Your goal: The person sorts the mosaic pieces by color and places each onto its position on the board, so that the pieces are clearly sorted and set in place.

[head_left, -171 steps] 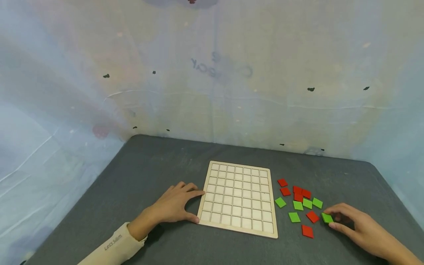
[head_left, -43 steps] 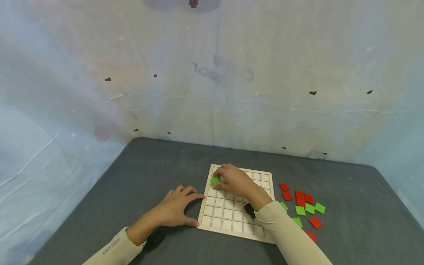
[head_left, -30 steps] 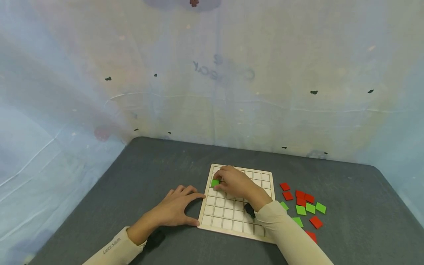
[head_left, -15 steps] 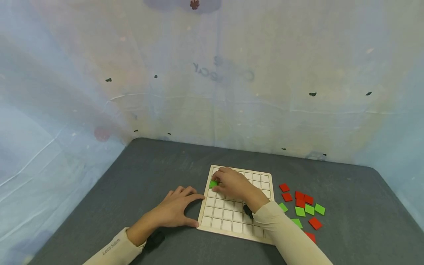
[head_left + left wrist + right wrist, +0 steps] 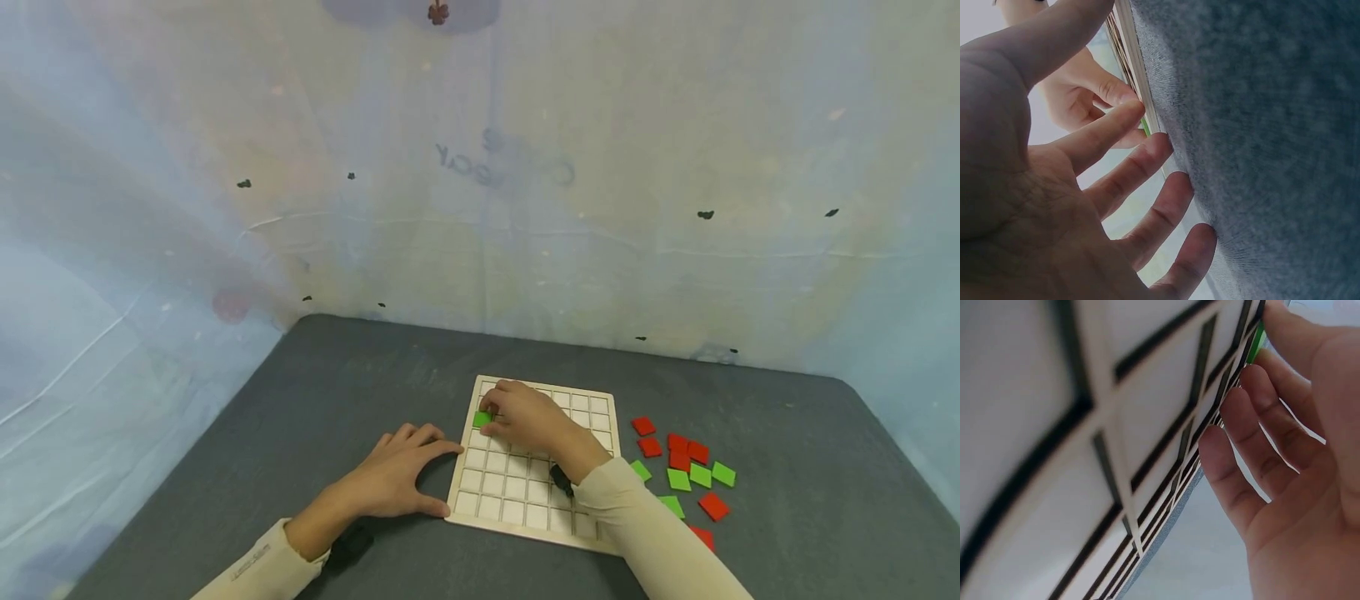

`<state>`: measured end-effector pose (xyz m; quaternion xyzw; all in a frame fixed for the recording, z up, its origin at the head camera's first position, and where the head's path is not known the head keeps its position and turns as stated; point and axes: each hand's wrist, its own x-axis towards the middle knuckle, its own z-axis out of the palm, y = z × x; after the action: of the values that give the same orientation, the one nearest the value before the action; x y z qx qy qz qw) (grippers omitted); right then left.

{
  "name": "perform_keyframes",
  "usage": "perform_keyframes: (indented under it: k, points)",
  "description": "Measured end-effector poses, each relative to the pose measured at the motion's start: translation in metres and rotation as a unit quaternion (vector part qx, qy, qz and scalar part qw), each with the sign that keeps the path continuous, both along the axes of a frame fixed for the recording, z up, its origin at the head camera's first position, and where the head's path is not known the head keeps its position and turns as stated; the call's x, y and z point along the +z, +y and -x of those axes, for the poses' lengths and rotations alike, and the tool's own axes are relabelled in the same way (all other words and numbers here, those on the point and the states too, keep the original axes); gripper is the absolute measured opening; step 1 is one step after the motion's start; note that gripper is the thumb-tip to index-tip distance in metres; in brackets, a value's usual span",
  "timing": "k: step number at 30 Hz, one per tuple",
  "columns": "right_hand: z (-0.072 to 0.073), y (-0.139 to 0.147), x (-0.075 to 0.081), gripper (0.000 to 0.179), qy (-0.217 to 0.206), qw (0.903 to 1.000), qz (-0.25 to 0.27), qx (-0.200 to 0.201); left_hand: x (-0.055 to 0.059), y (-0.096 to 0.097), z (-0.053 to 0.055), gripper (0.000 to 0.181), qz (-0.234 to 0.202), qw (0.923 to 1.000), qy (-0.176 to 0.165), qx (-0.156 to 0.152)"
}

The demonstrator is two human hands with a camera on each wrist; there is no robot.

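Observation:
A pale wooden grid board (image 5: 517,507) with square cells lies on the dark table. My right hand (image 5: 528,417) reaches over its far left part, thumb and index finger pinching a green square tile (image 5: 482,420) at a cell in the left column. In the right wrist view that tile (image 5: 1256,344) shows as a thin green strip between thumb and index finger, the other fingers close over the grid. My left hand (image 5: 393,475) rests at the board's left edge, thumb and index fingertip touching the frame, fingers spread and relaxed. The right forearm hides some of the board.
To the right of the board lie several loose red tiles (image 5: 713,506) and green tiles (image 5: 723,473), some partly covered by the right sleeve (image 5: 656,529). Two red ones overlap another. A pale cloth sheet (image 5: 600,183) hangs behind the grey-black table (image 5: 360,367).
My right hand has carried the green tile from the loose tiles onto the board, then shifted it slightly toward the left edge and nearer me. The left hand keeps its place at the board.

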<state>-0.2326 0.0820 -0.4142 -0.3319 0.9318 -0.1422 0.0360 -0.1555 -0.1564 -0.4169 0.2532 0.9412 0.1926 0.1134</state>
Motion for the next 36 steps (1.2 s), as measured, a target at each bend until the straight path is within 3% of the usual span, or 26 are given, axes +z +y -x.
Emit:
perform_keyframes:
  k: [5,16,24,28,36]
  points:
    - [-0.002,-0.002,-0.001,0.034,0.001,1.0,-0.005,0.004,0.002,-0.002,-0.004,0.076,-0.003,1.0,-0.008,0.003]
    - [-0.003,0.006,0.002,0.034,0.011,0.9997,-0.017,0.009,-0.001,0.003,0.0,0.076,-0.002,1.0,-0.004,-0.007]
    - [-0.009,0.015,0.009,0.037,-0.029,0.9994,0.0,0.019,-0.004,0.001,0.0,0.076,-0.006,0.9999,-0.003,-0.008]
    - [-0.015,0.027,0.012,0.04,-0.038,0.999,0.014,0.017,-0.002,0.0,0.0,0.076,-0.008,0.9999,-0.006,-0.005]
    - [-0.029,0.07,0.014,0.038,-0.016,0.9995,0.021,0.016,0.002,0.001,0.0,0.076,-0.015,0.9998,-0.009,-0.008]
